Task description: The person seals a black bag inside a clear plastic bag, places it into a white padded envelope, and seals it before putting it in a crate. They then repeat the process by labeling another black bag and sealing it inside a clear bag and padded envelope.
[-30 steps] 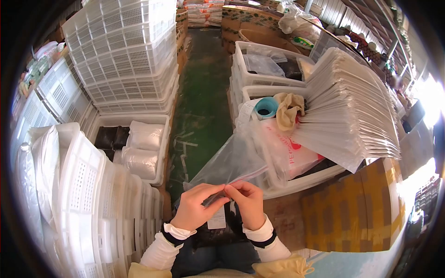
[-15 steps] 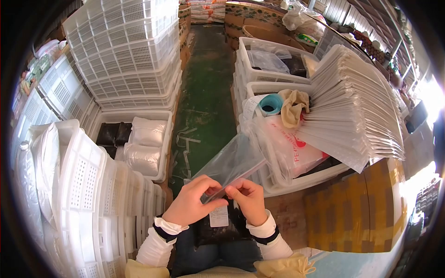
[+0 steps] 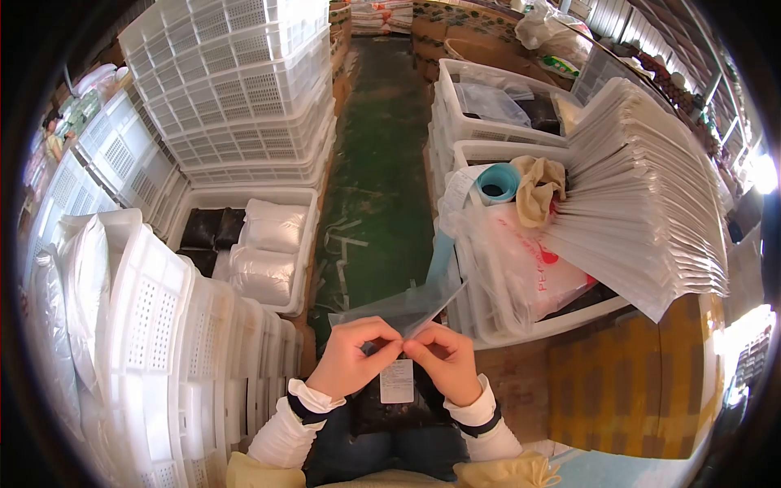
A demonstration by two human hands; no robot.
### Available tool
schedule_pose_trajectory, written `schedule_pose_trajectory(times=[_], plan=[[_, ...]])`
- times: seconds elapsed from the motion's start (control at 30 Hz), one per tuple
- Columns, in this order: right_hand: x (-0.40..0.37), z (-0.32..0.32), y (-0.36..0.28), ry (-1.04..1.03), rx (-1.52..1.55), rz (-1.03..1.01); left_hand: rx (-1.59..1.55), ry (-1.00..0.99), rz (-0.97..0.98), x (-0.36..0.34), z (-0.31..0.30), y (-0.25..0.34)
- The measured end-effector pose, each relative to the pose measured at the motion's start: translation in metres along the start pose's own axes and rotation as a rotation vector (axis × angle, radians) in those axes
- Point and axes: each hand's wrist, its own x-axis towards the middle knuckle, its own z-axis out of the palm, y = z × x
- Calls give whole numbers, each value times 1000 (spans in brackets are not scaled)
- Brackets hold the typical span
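A clear plastic bag (image 3: 394,307) is pinched at its near edge between the fingertips of both hands. My left hand (image 3: 351,360) is closed on the edge from the left, and my right hand (image 3: 449,364) is closed on it from the right, the fingertips almost touching. The bag's far part spreads away over the green floor. Below the hands, by my lap, is a dark package (image 3: 407,411) bearing a white printed label (image 3: 397,382). Part of the package is hidden by the hands.
White crates (image 3: 232,89) are stacked at left; one open crate (image 3: 307,244) holds black and white packs. At right, a crate carries loose clear bags, a blue tape roll (image 3: 498,182), a beige cloth (image 3: 537,191) and fanned white mailers (image 3: 643,195). A taped cardboard box (image 3: 626,382) stands below.
Both hands have come closer together at the bag's edge. The bag has been pulled away from the right-hand crate and now lies lower. The whole view has shifted slightly.
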Motion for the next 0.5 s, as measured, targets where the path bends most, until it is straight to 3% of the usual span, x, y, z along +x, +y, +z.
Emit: schedule_pose_trajectory(times=[0.13,0.5], plan=[[0,2,-1,80,138,109,119,26,107,3,2,-4],[-1,1,4,82,226,114,-13,59,-18,2,6,-15]])
